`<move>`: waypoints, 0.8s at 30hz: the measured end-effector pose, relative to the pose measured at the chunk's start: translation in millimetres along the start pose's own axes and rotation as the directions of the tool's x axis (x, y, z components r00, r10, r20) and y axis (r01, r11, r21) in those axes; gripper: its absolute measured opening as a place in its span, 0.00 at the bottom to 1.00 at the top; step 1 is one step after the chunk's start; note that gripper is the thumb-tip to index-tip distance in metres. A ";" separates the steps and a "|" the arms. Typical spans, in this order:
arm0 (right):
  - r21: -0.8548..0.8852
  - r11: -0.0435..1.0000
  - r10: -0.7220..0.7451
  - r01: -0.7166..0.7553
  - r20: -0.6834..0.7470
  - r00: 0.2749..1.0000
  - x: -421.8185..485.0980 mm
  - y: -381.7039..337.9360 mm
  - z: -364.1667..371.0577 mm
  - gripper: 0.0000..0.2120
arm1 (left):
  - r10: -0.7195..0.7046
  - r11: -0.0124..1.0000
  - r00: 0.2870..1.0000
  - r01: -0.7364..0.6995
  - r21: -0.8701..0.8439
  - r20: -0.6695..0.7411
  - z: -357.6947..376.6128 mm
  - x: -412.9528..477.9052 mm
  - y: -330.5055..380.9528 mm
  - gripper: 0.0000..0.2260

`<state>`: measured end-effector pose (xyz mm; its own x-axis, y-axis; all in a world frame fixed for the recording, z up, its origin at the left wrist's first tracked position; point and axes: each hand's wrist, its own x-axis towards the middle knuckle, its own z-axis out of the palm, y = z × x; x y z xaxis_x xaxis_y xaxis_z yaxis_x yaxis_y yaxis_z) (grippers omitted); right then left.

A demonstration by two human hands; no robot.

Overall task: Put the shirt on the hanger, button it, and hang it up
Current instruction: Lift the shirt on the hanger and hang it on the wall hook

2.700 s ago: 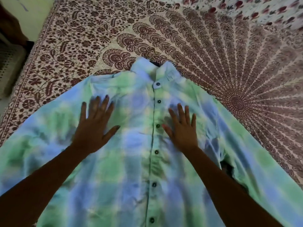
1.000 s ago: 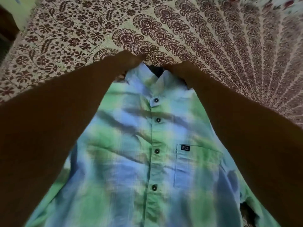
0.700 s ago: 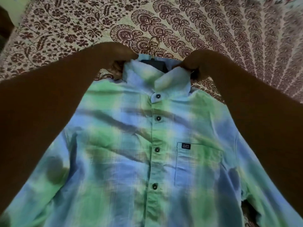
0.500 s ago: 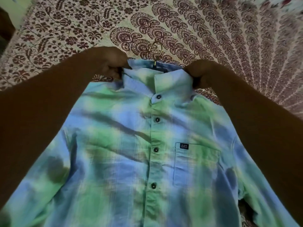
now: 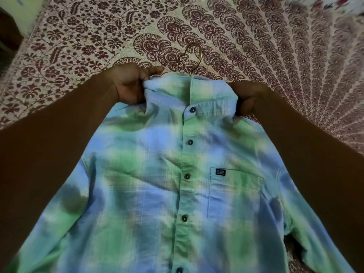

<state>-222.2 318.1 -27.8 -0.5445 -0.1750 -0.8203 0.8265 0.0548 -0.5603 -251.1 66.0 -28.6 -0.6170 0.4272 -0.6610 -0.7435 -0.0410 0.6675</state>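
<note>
A blue and green plaid shirt with dark buttons fastened down its front is lifted by its collar above the bed. A brass hanger hook sticks up from behind the collar; the rest of the hanger is hidden inside the shirt. My left hand grips the collar's left side with curled fingers. My right hand grips the collar's right side. A chest pocket with a small dark label sits on the shirt's right half.
A cream bedspread printed with maroon paisley and floral patterns covers the bed under and beyond the shirt. At the far left a dark piece of furniture stands beside the bed's edge.
Earlier both hands pressed flat on the shirt lying on the bed. They then took the collar at both sides and lifted the shirt, and the hanger hook came into sight.
</note>
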 end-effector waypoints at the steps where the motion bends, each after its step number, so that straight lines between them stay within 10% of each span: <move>1: 0.052 0.999 -0.013 0.014 -0.012 1.000 2.4 1.0 0.6 0.15 | -0.014 0.999 1.000 0.015 -0.042 0.021 3.0 -1.6 -0.8 0.19; 8: 0.266 0.960 -0.090 0.088 -0.006 0.996 7.6 7.3 -0.4 0.19 | 0.050 0.999 0.984 -0.047 -0.025 0.170 -8.4 9.6 -10.0 0.24; 18: 0.321 0.941 -0.084 0.109 -0.092 0.992 13.1 14.5 5.6 0.15 | -0.018 0.983 0.978 -0.021 -0.184 -0.209 10.1 16.7 -23.7 0.19; 24: -0.070 0.992 -0.121 0.108 -0.215 0.969 8.0 17.2 7.4 0.10 | -0.010 1.000 0.993 0.009 -0.015 -0.121 -0.5 12.9 -17.8 0.20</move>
<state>-211.2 310.4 -43.1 -0.6581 0.0355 -0.7521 0.7509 0.1045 -0.6521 -246.0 71.8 -49.2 -0.6357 0.3156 -0.7044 -0.7526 -0.0508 0.6565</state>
